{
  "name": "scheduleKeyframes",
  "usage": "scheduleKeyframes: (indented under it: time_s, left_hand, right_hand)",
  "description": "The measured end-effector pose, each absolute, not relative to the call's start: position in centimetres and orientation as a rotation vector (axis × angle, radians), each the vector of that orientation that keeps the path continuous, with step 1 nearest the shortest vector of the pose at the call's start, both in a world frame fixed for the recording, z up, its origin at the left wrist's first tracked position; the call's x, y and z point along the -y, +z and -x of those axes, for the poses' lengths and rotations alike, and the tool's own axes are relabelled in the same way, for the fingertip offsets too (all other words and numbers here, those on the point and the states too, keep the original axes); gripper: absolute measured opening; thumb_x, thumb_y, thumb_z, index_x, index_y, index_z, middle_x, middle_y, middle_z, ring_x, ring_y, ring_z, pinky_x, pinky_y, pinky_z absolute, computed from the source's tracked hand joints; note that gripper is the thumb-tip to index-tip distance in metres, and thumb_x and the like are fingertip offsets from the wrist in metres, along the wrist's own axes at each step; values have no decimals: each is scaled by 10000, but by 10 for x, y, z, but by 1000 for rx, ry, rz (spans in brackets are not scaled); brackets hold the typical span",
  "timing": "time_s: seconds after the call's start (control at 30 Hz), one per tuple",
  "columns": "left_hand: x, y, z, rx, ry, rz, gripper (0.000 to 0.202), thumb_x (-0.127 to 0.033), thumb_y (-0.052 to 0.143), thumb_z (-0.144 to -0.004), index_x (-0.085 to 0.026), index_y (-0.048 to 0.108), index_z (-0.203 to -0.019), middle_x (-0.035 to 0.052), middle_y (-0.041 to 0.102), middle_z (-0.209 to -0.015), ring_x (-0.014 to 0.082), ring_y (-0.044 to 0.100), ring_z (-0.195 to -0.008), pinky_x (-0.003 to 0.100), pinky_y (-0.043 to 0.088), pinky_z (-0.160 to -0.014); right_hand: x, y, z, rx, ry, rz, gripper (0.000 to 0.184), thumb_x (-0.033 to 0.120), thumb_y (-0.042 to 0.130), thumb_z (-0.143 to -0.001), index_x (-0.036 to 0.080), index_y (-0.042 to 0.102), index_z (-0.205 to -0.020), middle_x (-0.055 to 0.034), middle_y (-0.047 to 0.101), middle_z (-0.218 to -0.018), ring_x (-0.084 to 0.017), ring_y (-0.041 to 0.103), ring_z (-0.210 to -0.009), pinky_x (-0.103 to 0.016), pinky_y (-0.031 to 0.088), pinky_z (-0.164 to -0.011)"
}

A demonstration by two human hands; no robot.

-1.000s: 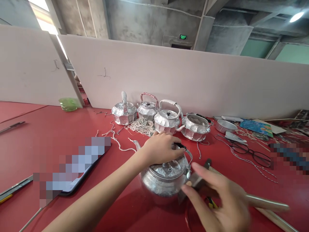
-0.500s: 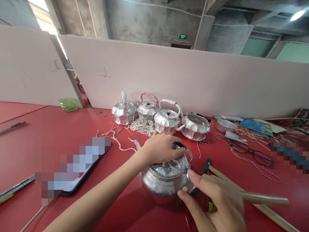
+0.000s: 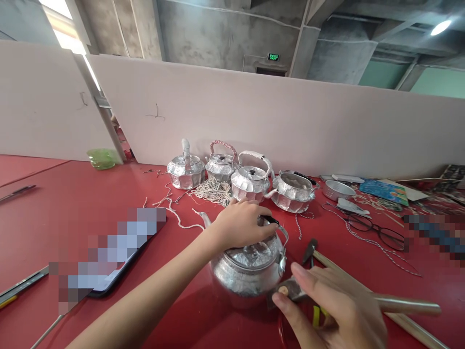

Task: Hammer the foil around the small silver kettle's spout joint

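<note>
A silver metal kettle [image 3: 247,276] with a hammered surface stands on the red table in front of me. My left hand [image 3: 243,224] lies across its lid, fingers curled around the black grip of its handle [image 3: 269,219]. To the kettle's right, my right hand [image 3: 334,305] holds a hammer [image 3: 407,304] close to its head, which sits by the thumb and forefinger. The hammer's wooden handle sticks out to the right past the hand. The head is apart from the kettle's handle joint. My palm hides the middle of the hammer.
A second hammer [image 3: 310,251] lies under my right hand, beside a yellow-handled tool [image 3: 316,315]. Several silver kettles [image 3: 250,183] and a heap of cord [image 3: 212,192] stand behind. Glasses [image 3: 378,231] lie right; a phone [image 3: 119,264] and a cutter knife [image 3: 23,286] lie left.
My right hand has moved slightly right and down with the hammer, drawing its head away from the kettle. The left hand stays on the kettle.
</note>
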State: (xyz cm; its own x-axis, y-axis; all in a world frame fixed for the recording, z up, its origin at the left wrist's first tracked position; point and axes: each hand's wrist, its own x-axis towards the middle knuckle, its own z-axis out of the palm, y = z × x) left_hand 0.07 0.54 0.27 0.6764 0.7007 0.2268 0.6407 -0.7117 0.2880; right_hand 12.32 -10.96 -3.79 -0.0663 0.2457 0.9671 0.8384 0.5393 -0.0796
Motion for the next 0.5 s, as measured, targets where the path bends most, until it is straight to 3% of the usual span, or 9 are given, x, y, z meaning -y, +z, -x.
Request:
scheduleKeyframes:
  time_s: [0.5]
  left_hand:
    - [-5, 3, 0, -1096, 491, -2712, 355, -448, 390, -814, -266, 614, -1021, 28, 641, -988, 231, 538, -947, 400, 408, -793]
  right_hand:
    - [111, -36, -124, 1630, -650, 942, 211, 173, 616, -713, 136, 583, -918, 12, 591, -661, -90, 545, -620, -245, 445, -608]
